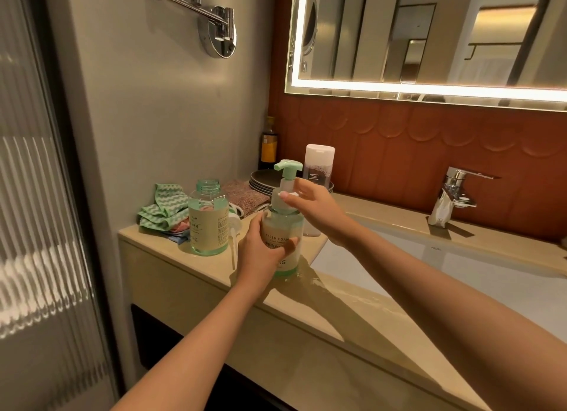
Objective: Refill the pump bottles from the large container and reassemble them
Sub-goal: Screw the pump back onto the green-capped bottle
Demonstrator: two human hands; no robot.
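A clear bottle with a beige label (283, 226) stands on the counter (196, 275) near the sink's left corner. My left hand (260, 251) grips its body. A mint-green pump head (288, 168) sits on its neck, and my right hand (313, 205) holds the white pump collar with thumb and fingers. To the left stands a second labelled bottle (208, 217), open at the top with no pump. Its white pump (233, 226) lies beside it with the tube pointing toward the counter edge. A tall white container (319, 162) stands behind my right hand.
Green and brown cloths (162, 208) lie in the back-left corner, with stacked dark plates (264, 180) and a dark bottle (269, 143) behind. The white sink (460, 269) and chrome tap (454, 192) are to the right. A lit mirror and a chrome wall arm hang above.
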